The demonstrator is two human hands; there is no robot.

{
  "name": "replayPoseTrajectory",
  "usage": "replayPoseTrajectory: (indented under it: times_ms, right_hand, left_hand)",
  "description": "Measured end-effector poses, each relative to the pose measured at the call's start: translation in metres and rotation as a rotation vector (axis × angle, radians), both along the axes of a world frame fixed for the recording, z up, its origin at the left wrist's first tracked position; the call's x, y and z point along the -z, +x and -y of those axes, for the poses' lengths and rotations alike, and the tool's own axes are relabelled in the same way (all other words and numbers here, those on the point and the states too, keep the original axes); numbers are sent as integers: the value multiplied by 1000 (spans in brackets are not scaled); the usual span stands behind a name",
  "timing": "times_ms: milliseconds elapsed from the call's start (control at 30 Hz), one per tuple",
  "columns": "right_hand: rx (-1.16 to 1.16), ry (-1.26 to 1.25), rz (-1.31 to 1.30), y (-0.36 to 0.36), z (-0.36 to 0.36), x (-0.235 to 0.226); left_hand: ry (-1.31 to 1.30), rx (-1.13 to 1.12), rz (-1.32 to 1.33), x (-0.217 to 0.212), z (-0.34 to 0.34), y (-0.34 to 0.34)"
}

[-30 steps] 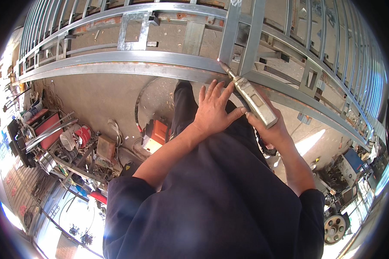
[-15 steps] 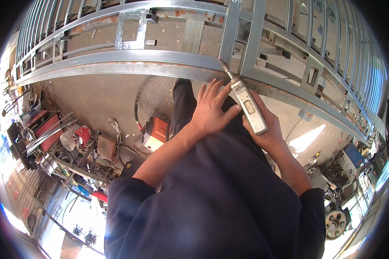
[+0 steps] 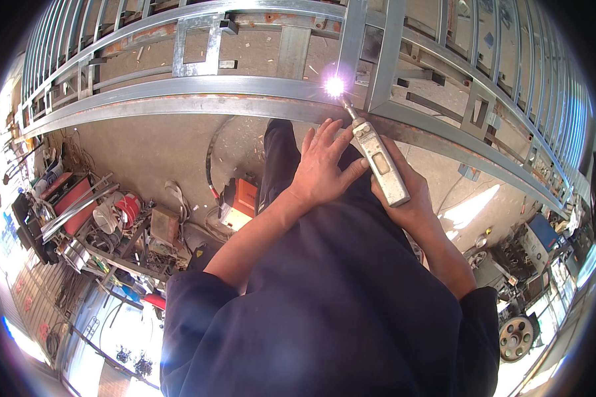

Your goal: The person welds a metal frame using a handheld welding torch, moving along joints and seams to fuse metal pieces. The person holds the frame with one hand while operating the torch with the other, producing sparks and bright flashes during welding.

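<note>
My right hand [image 3: 407,182] is closed around a pale, worn welding torch [image 3: 384,165], its nozzle pointing up and slightly left. At the torch's tip a bright white-violet arc [image 3: 335,86] glows on the metal frame [image 3: 245,86], where the long bottom rail meets an upright post [image 3: 352,40]. My left hand [image 3: 322,162] lies just left of the torch with its fingers stretched out, fingertips close to the rail's near edge. Its thumb reaches toward the torch body; whether they touch I cannot tell. The glare hides the joint itself.
Left on the floor are an orange-and-black box [image 3: 245,196], a dark hose [image 3: 210,159], a red toolbox [image 3: 69,202] with metal bars, and a rusty box [image 3: 164,225]. A wheel [image 3: 515,339] and machinery stand at the lower right. Vertical bars [image 3: 543,79] fill the frame's right side.
A bright arc with sparks has appeared at the torch tip, where the tip was dark before. Both hands keep almost the same place.
</note>
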State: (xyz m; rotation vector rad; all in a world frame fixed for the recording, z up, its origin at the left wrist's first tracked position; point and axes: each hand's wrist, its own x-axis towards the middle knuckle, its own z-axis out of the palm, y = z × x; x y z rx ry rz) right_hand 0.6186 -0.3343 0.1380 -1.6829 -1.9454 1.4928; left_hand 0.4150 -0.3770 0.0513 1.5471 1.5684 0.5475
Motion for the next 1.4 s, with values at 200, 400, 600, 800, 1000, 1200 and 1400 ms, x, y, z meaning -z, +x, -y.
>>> replayPoseTrajectory:
  times_ms: [200,400,600,800,1000,1200,1400]
  right_hand:
    - [12,1,-8,-1,2,0]
    - [27,-21,0,-1,4,-1]
    - [40,-31,-11,-1,5,-3]
    - [44,-22,-6,-1,7,-6]
    - [27,-57,21,5,10,0]
    - [59,-65,50,2,11,-4]
    - [61,-31,20,4,15,-3]
  left_hand:
    - [-9,6,2,-1,1,-1]
    - [-5,24,5,1,0,-3]
    - [-13,38,-7,0,0,-4]
    - [-11,42,-12,-1,0,-4]
    - [1,41,-13,0,1,-4]
    - [8,46,-5,0,1,-4]
    - [7,51,-8,-1,2,-4]
